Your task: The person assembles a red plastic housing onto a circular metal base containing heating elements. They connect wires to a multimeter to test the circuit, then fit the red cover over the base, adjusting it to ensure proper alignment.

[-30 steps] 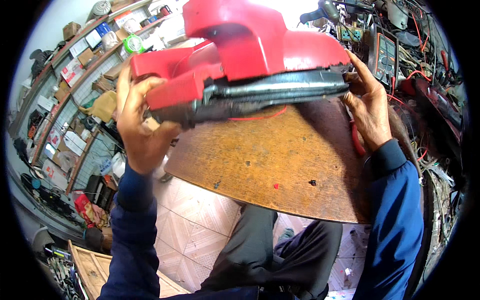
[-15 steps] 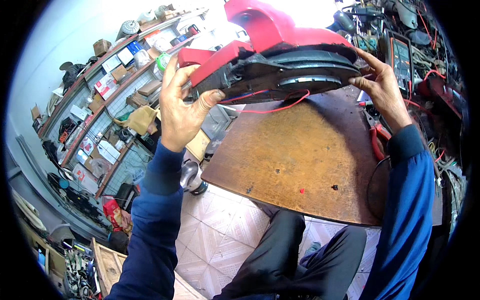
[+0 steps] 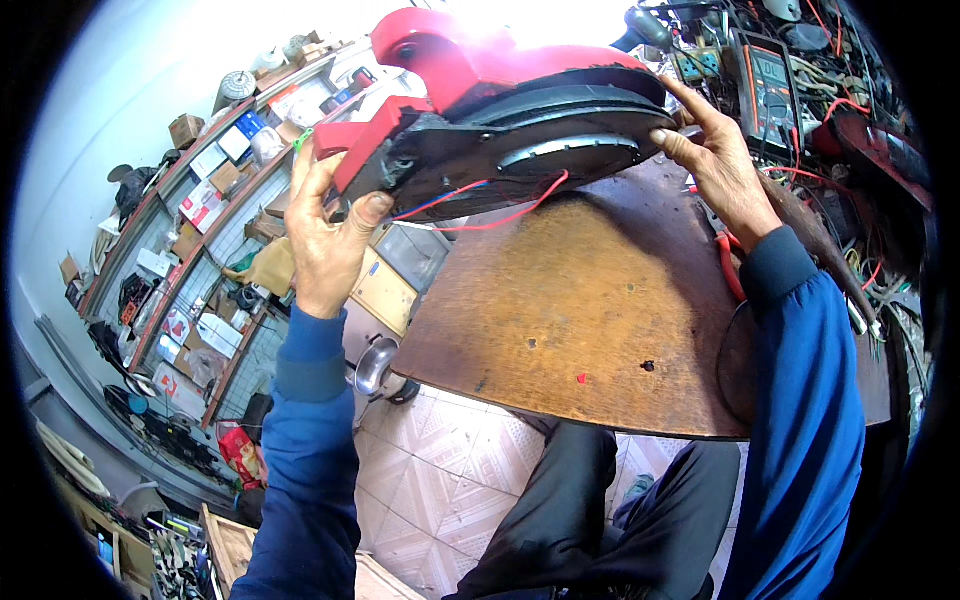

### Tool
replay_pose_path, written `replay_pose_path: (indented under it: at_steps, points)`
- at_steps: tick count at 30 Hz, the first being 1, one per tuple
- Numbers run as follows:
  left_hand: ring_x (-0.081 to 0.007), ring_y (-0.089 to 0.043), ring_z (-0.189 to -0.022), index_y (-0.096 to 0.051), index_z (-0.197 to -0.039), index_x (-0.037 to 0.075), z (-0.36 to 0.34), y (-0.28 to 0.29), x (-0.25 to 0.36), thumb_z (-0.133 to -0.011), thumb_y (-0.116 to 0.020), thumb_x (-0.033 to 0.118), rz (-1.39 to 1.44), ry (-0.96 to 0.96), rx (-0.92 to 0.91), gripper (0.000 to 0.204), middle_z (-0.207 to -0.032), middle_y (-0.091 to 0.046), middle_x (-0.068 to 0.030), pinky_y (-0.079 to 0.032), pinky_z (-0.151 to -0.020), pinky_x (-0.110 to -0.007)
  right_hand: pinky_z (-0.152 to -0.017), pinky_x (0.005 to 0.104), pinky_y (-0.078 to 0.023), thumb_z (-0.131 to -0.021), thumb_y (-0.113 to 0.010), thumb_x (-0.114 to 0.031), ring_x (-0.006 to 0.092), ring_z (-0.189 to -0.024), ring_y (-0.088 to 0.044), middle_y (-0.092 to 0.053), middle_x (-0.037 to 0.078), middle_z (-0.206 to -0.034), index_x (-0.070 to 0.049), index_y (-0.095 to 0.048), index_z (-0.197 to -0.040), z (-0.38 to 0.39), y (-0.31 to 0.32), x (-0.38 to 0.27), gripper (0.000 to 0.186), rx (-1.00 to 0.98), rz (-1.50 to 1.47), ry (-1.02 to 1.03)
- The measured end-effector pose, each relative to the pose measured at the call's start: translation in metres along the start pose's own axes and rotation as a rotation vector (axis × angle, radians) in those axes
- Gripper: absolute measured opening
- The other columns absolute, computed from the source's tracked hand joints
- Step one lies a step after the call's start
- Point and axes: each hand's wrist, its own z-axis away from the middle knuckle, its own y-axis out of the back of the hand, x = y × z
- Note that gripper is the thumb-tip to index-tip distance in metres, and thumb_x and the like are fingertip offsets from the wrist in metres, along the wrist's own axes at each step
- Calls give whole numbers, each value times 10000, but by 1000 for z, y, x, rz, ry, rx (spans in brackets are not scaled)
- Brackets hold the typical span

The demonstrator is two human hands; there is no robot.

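Note:
A large red and black machine (image 3: 470,150) with a rounded red housing is lifted above the far part of the wooden table (image 3: 560,320); I cannot tell its exact kind. Its black underside, tilted toward me, carries a round disc with a pale rim. Red and blue wires (image 3: 520,215) hang out beneath it. My left hand (image 3: 335,235) grips the machine's left end, thumb on the near lower edge. Around the right rim is my right hand (image 3: 715,160), thumb below and fingers behind.
On the right lies red-handled pliers (image 3: 730,265), partly behind my sleeve. A multimeter (image 3: 770,95) stands at the far right amid tangled wires and parts. Shelves (image 3: 215,235) crowded with boxes line the left wall. A metal pot (image 3: 376,368) sits left of the table, whose edge is near my knees.
The machine has shifted left in view along with both hands and is tilted, showing more of its underside. Both hands keep their hold. The whole view has also shifted a little.

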Motion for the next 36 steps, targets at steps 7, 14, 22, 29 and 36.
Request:
replay_pose_path:
  at_steps: [7,14,22,29,36]
  points:
    - [-313,-497,-1360,-674,-1235,-37,-1,2,-8,-855,-805,550,43,3,-22,711,-1496,-468,-254,-395,-1124,-423,-894,364,-523,-923,-716,-155,208,-962,-634,-683,128,-1049,-94,-551,-1479,3,-2,-2,583,23,51,76]
    - [-364,-379,-1475,-667,-1261,-32,-1,12,-19,-884,-764,573,-71,29,-55,719,-1499,-485,-281,-311,-1175,-452,-961,388,-519,-923,-714,-124,248,-1063,-651,-707,155,-1176,-76,-570,-1448,2,-2,-2,547,24,38,84]
    - [-238,-476,-1400,-493,-1474,-68,1,16,-27,-941,-754,444,-11,26,-96,784,-1581,-437,-191,-383,-1150,-368,-782,352,-552,-963,-713,-197,177,-851,-614,-661,121,-1049,-154,-504,-1532,-2,-4,9,608,2,60,79]
    - [-372,-342,-1503,-677,-1263,-30,-2,7,-14,-877,-766,583,-24,42,-39,730,-1526,-456,-303,-270,-1196,-476,-768,319,-523,-955,-725,-213,151,-831,-572,-614,78,-1015,-170,-507,-1537,-2,-4,15,623,44,64,146]
    - [-340,-445,-1422,-667,-1264,-37,-4,3,-7,-854,-792,580,22,48,-56,751,-1482,-488,-284,-346,-1154,-454,-848,378,-540,-914,-722,-140,221,-920,-631,-695,136,-1054,-107,-554,-1474,2,-2,0,586,33,-8,96]
